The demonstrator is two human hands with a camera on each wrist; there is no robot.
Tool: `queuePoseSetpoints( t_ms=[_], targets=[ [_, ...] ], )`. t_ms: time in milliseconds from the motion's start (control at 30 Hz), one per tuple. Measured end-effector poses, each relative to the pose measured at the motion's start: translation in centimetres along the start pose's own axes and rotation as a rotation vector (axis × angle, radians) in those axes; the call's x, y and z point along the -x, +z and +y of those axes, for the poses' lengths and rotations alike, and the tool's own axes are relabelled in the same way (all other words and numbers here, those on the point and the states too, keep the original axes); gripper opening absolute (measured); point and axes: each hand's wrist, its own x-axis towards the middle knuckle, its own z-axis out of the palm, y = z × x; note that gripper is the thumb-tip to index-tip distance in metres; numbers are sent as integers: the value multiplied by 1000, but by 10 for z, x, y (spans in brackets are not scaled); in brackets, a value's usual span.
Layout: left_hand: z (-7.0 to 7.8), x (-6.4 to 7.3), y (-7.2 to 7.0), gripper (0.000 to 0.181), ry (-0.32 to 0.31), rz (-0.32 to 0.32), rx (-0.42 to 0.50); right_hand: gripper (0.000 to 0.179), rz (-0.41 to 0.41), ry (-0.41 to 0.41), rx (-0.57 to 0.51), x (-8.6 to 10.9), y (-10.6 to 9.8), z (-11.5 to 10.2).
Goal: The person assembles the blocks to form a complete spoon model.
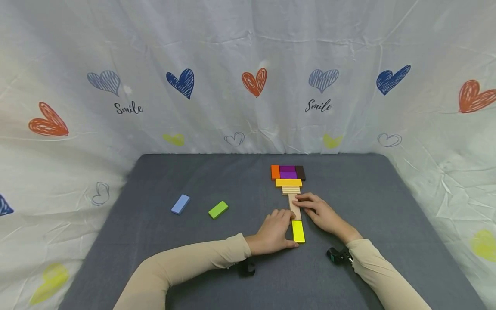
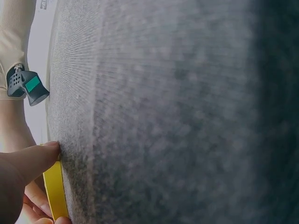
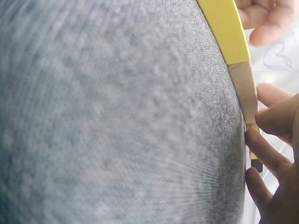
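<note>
A bright yellow block point(image 1: 298, 231) lies flat at the near end of a row of blocks, end to end with a plain wooden block point(image 1: 294, 206). My left hand point(image 1: 273, 232) pinches the yellow block lengthwise, thumb at its near end and fingertips at the seam with the wooden one. In the left wrist view the thumb presses the end of the yellow block point(image 2: 56, 191). My right hand point(image 1: 323, 213) reaches in from the right, its fingers extended, with fingertips touching the wooden block point(image 3: 244, 91) along its side and top.
Farther up the row are thin wooden pieces point(image 1: 291, 190), an amber block point(image 1: 288, 182), an orange block point(image 1: 275, 172), purple blocks point(image 1: 287, 172) and a dark brown block point(image 1: 300, 173). A blue block point(image 1: 180, 204) and a green block point(image 1: 218, 209) lie apart on the grey table point(image 1: 232, 172).
</note>
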Motion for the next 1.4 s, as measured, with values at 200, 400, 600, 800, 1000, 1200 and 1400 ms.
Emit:
queuePoseSetpoints(
  t_ms=[200,400,600,800,1000,1200,1400],
  targets=[
    [-1,-2,2,74,3,11,-2,40,4,-3,-3,0,-1,0],
    [-2,-3,0,74,5,3,0,40,5,5,-8,0,0,0],
    [-2,-3,-1,74,5,-3,12,40,3,11,-8,0,0,0],
    [-5,-3,-3,78,14,-20,45,40,4,7,-12,0,0,0],
    [-21,5,-15,80,4,-57,192,41,7,-6,-14,0,1,0],
    [-60,21,-42,68,4,-46,382,40,14,-8,-7,-1,2,1],
    [-114,43,-71,67,69,-4,445,40,5,8,3,0,1,0]
  ],
)
